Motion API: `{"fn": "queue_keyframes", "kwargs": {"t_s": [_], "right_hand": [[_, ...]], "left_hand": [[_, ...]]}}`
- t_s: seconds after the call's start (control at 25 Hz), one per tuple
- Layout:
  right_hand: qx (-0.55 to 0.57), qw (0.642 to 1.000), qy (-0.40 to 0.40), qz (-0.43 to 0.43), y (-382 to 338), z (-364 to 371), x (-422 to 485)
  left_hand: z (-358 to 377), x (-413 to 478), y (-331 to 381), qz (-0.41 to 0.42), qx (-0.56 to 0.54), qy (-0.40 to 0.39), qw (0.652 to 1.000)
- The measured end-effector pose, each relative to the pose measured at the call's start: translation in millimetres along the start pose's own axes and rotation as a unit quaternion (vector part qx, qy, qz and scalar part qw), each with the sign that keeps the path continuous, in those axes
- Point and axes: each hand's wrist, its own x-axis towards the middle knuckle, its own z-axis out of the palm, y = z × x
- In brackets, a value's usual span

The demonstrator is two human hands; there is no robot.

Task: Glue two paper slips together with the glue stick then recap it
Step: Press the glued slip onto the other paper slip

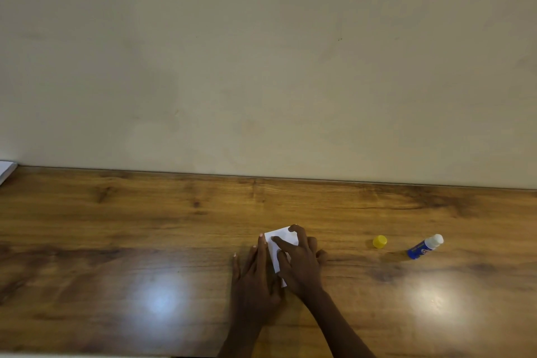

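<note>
White paper slips (281, 237) lie flat on the wooden table (145, 227), stacked so I cannot tell them apart. My left hand (255, 273) rests flat along their left edge, fingers spread. My right hand (299, 260) presses down on top of the paper with spread fingers and hides its right part. The blue glue stick (424, 246) lies on its side to the right, its white tip bare. Its yellow cap (379, 241) sits apart on the table, left of the stick.
A plain beige wall (261, 67) rises right behind the table's far edge. A white object's corner (5, 170) shows at the far left edge. Two bright light reflections sit on the tabletop near me.
</note>
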Motion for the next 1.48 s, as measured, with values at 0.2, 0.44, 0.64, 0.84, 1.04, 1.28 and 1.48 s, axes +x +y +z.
{"fn": "queue_keyframes", "kwargs": {"t_s": [0.2, 0.44, 0.64, 0.84, 1.04, 1.28, 1.48], "right_hand": [[-0.062, 0.998, 0.002, -0.004, 11.6, 0.3, -0.7], [-0.064, 0.996, 0.011, 0.060, 25.8, -3.5, 0.3], [-0.065, 0.991, 0.047, 0.107, 26.8, -9.4, -2.9], [-0.073, 0.990, 0.047, 0.114, 28.9, -10.6, -29.9], [-0.137, 0.985, 0.062, 0.085, 20.2, -21.7, -73.9], [-0.146, 0.985, 0.050, 0.083, 3.4, -21.8, -80.3], [-0.156, 0.985, 0.069, 0.014, -0.5, -9.9, -78.8]], "left_hand": [[3.4, 1.2, -1.2, 0.000, 0.009, -0.010, 1.000], [6.7, -0.7, -2.6, -0.019, -0.014, -0.058, 0.998], [5.9, 0.0, -2.3, -0.010, 0.017, -0.070, 0.997], [8.2, -0.4, -1.1, -0.015, 0.013, -0.041, 0.999], [8.5, -0.8, -0.2, -0.029, 0.002, -0.046, 0.998], [8.9, 0.1, -0.7, -0.026, 0.002, -0.057, 0.998], [10.7, -0.7, -3.1, -0.049, -0.033, -0.083, 0.995]]}}
